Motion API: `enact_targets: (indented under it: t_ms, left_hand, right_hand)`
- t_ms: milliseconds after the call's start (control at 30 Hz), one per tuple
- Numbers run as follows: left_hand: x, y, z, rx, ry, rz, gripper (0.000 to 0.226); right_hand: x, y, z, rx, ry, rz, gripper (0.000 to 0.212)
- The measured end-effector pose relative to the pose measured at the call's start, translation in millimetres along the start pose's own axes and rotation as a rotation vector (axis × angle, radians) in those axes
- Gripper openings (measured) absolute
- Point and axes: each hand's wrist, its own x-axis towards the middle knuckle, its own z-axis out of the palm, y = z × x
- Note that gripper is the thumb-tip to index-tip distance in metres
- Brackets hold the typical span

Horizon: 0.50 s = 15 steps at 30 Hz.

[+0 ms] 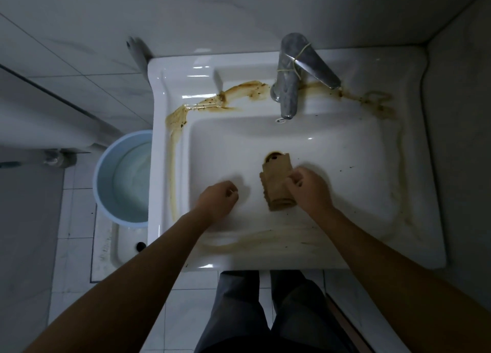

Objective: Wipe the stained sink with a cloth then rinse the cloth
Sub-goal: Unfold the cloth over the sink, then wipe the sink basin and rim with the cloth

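A white sink (414, 166) carries brown stains (239, 89) along its back ledge, left rim, right rim and front edge. A folded tan cloth (276, 182) lies in the basin, its far end over the dark drain (273, 156). My right hand (308, 188) grips the cloth's right side with curled fingers. My left hand (219, 198) hovers in the basin to the left of the cloth, fingers curled and holding nothing. A chrome faucet (289, 87) stands at the back, its lever bound with a yellow band and pointing right.
A light blue bucket (106, 172) with water stands on the floor left of the sink. Tiled walls close in behind and on the right. My legs (265, 312) stand on the white tile floor below the sink's front edge.
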Motion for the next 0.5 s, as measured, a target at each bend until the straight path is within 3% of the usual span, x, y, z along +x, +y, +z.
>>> enact_targets:
  t_ms: [100,167,367,500]
  left_hand:
    - [-4,-3,3,-0.002,-0.002,0.013,0.023]
    - [-7,-4,6,-0.002,0.002,0.021,0.023]
    - [-13,-5,5,0.002,0.041,0.049,0.021]
    - [-24,-6,-5,-0.08,0.111,0.069,0.019]
  right_hand:
    - [11,2,8,-0.049,-0.042,0.195,0.047]
    - [17,-1,18,-0.109,-0.135,0.22,0.051]
    - [23,-6,35,-0.176,-0.175,0.254,0.074]
    - [18,-4,23,-0.283,-0.226,0.18,0.065]
